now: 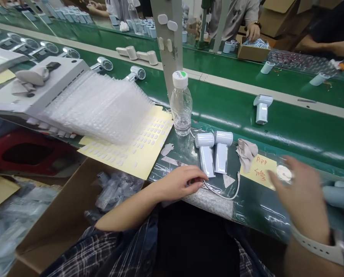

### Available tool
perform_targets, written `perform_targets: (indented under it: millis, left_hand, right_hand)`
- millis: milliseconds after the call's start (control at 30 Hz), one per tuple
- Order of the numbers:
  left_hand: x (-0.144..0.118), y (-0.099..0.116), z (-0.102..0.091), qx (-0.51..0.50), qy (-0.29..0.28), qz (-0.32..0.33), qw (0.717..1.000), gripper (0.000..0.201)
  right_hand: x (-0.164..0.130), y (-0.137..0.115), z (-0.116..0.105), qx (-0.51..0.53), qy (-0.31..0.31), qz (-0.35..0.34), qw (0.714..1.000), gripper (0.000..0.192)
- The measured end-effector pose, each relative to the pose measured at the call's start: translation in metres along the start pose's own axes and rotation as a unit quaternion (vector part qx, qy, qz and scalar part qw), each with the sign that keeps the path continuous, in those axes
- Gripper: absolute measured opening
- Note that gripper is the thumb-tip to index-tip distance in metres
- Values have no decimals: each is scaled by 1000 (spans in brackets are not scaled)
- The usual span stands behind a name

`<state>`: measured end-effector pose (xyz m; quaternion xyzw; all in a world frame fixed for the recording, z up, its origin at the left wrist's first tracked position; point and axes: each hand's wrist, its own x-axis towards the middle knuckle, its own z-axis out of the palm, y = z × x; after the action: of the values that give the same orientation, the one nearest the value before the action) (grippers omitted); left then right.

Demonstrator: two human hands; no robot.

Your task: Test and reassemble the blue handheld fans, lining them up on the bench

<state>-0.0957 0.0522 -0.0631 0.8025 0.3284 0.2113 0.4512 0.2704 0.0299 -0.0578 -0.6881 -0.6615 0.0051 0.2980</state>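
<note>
The left hand (pixel 183 182)'s fingers are resting half-curled beside the cable (pixel 229 198); whether they are gripping it, I cannot tell. The right hand (pixel 307 196) is showing blurred, its fingers spreading open near the white disc (pixel 284 174). Two pale blue devices, the left one (pixel 206 156) and the right one (pixel 222 152), are lying side by side on the bench (pixel 255 209), just beyond the cable. A cloth (pixel 246 150) and a note (pixel 260 169) are lying to their right. A bottle (pixel 181 107) is standing to their far left, and bubble bags (pixel 102 107) are covering part of a sticker sheet (pixel 150 161) farther left.
</note>
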Motion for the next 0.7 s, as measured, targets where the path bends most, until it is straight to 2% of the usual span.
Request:
perform_targets:
  millis: [67, 133, 200, 267, 333, 400, 433, 467, 500, 533, 600, 700]
  left_hand:
    - [-11, -4, -12, 35, 6, -8, 999, 27]
    - [-28, -11, -27, 84, 65, -43, 993, 24]
    - [-50, -21, -44, 148, 158, -95, 972, 22]
    - [-77, -33, -59, 213, 256, -134, 933, 20]
    - [-103, -44, -75, 280, 383, -152, 867, 20]
    - [-121, -53, -92, 352, 527, -160, 757, 18]
    - [-127, -57, -101, 382, 578, -169, 701, 15]
    - [-129, -61, -111, 405, 606, -183, 660, 14]
    - [-130, -64, -121, 417, 613, -203, 640, 18]
    - [-128, -67, -131, 421, 603, -228, 638, 27]
    - [-121, -72, -146, 412, 564, -279, 659, 44]
    - [-113, -79, -160, 400, 535, -325, 669, 40]
  right_hand:
    - [7, -57, 33, 47, -90, -99, 990, 35]
    - [11, -99, 65, 57, -104, -178, 977, 35]
    - [9, -121, 88, 37, -85, -214, 973, 34]
    - [4, -128, 101, 23, -67, -218, 973, 28]
    - [1, -124, 104, 14, -63, -222, 973, 23]
    - [1, -116, 99, -17, -74, -237, 969, 22]
    - [2, -113, 94, -37, -84, -244, 965, 24]
    - [2, -111, 89, -57, -95, -248, 962, 25]
    - [3, -110, 84, -78, -109, -248, 960, 26]
    - [3, -111, 78, -99, -126, -244, 956, 27]
    - [1, -117, 67, -145, -164, -224, 950, 28]
    - [-4, -130, 53, -191, -237, -144, 942, 26]
